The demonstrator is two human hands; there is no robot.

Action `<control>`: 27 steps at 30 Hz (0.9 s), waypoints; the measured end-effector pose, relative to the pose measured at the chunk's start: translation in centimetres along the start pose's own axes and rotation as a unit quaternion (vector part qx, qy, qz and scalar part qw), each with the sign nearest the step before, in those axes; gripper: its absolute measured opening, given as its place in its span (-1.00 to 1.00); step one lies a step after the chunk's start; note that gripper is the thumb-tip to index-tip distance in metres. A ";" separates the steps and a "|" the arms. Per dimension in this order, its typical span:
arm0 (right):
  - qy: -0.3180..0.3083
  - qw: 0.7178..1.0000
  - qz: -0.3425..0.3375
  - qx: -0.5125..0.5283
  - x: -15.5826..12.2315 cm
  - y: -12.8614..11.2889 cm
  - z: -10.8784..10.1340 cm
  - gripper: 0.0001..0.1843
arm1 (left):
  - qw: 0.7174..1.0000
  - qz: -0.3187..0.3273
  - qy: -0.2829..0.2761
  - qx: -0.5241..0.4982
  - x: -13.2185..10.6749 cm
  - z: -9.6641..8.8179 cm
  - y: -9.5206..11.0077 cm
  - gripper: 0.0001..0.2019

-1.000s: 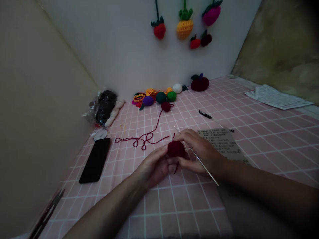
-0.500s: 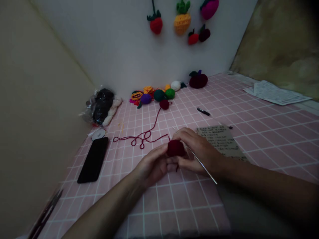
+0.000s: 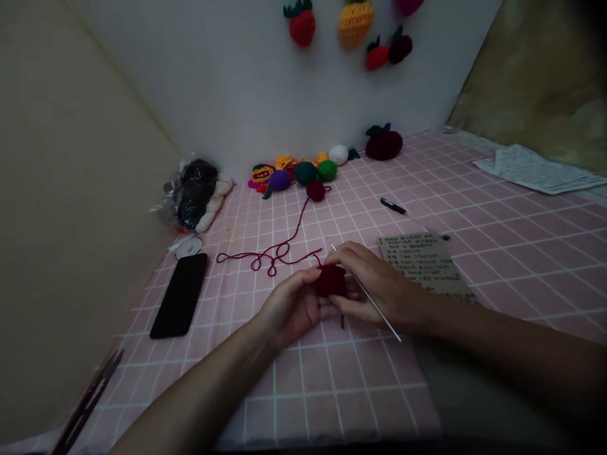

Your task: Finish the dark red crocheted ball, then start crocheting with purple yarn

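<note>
Above the table (image 3: 313, 392), the left hand (image 3: 291, 308) had the dark red piece (image 3: 331, 280) in its grip; the right hand (image 3: 377, 281) clasped it and a metal hook (image 3: 375, 306). The body looked shaped, yarn tails (image 3: 342, 321) untrimmed.

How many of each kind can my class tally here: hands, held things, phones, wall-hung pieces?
Hands: 2 (left hand, right hand)
Held things: 2 (dark red piece, metal rod)
Phones: 1 (black phone)
Wall-hung pieces: 5 (large red one, yellow one, small red one, maroon one, magenta one)
Total: 10
</note>
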State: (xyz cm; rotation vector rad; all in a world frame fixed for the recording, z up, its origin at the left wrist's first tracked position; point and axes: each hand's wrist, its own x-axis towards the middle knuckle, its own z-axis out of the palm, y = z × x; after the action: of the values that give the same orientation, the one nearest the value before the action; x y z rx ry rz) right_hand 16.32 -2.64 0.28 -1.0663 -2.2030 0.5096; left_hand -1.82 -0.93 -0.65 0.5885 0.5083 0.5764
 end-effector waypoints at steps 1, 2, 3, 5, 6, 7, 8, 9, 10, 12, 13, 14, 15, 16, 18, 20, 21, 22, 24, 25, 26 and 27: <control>0.003 1.000 -0.004 0.004 0.0 0.0 0.0 -0.70 | 1.000 -0.006 -0.012 -0.007 0.0 0.0 0.0 -0.67; 0.006 1.000 -0.008 0.005 0.0 0.0 -0.1 -0.71 | 1.000 -0.010 -0.019 -0.012 -0.1 0.0 0.0 -0.68; 0.010 1.000 -0.010 0.005 -0.1 0.0 -0.1 -0.72 | 1.000 -0.011 -0.021 -0.015 -0.2 0.0 0.0 -0.68; 0.020 1.000 -0.011 0.006 -0.2 0.0 -0.2 -0.73 | 1.000 -0.013 -0.020 -0.019 -0.2 -0.1 0.0 -0.70; 0.028 1.000 -0.009 0.009 -0.2 0.0 -0.2 -0.72 | 1.000 -0.010 -0.016 -0.020 -0.3 -0.1 0.0 -0.71; 0.038 0.999 -0.008 0.013 -0.2 0.1 -0.2 -0.71 | 1.000 -0.007 -0.011 -0.020 -0.3 -0.1 0.0 -0.71; 0.047 0.999 -0.009 0.018 -0.2 0.2 -0.2 -0.69 | 1.000 -0.002 -0.005 -0.018 -0.3 -0.1 0.0 -0.70; 0.052 0.998 -0.011 0.023 -0.2 0.2 -0.2 -0.68 | 1.000 0.006 0.000 -0.014 -0.3 0.0 0.1 -0.70; 0.054 0.998 -0.015 0.027 -0.2 0.3 -0.3 -0.66 | 1.000 0.016 0.004 -0.008 -0.3 0.1 0.2 -0.69; 0.056 0.998 -0.023 0.028 -0.2 0.4 -0.4 -0.60 | 0.999 0.040 0.011 0.002 -0.4 0.2 0.3 -0.69; 0.062 0.997 -0.027 0.026 -0.3 0.4 -0.5 -0.56 | 0.999 0.052 0.013 0.006 -0.4 0.3 0.3 -0.69; 0.073 0.997 -0.030 0.023 -0.3 0.3 -0.6 -0.52 | 0.998 0.065 0.016 0.008 -0.4 0.3 0.3 -0.70; 0.090 0.995 -0.033 0.020 -0.3 0.3 -0.7 -0.50 | 0.997 0.076 0.021 0.011 -0.4 0.3 0.4 -0.70; 0.106 0.993 -0.038 0.018 -0.3 0.2 -0.8 -0.52 | 0.996 0.085 0.025 0.013 -0.4 0.3 0.3 -0.71; 0.128 0.990 -0.048 0.016 -0.4 0.1 -0.9 -0.60 | 0.995 0.097 0.032 0.017 -0.3 0.3 0.3 -0.73; 0.134 0.989 -0.058 0.014 -0.4 0.0 -0.9 -0.68 | 0.994 0.101 0.039 0.020 -0.3 0.2 0.3 -0.74; 0.134 0.989 -0.062 0.012 -0.3 0.0 -0.9 -0.70 | 0.994 0.102 0.044 0.021 -0.3 0.2 0.2 -0.75; 0.132 0.989 -0.064 0.010 -0.3 0.0 -0.9 -0.71 | 0.993 0.103 0.049 0.023 -0.2 0.2 0.2 -0.76; 0.129 0.989 -0.064 0.004 -0.2 0.0 -0.9 -0.72 | 0.992 0.107 0.059 0.027 -0.2 0.2 0.2 -0.77; 0.129 0.990 -0.064 0.001 -0.2 -0.1 -0.9 -0.73 | 0.991 0.110 0.065 0.029 -0.2 0.2 0.2 -0.77; 0.128 0.990 -0.063 -0.002 -0.2 -0.1 -0.9 -0.74 | 0.991 0.114 0.071 0.030 -0.2 0.3 0.2 -0.77; 0.126 0.990 -0.064 -0.003 -0.2 -0.1 -0.9 -0.74 | 0.990 0.118 0.077 0.030 -0.2 0.3 0.2 -0.77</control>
State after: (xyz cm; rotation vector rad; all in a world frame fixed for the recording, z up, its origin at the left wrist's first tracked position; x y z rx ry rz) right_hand 16.96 -2.78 0.98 -0.9294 -2.0340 0.2935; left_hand -1.83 -1.04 -0.28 0.6689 0.6077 0.8381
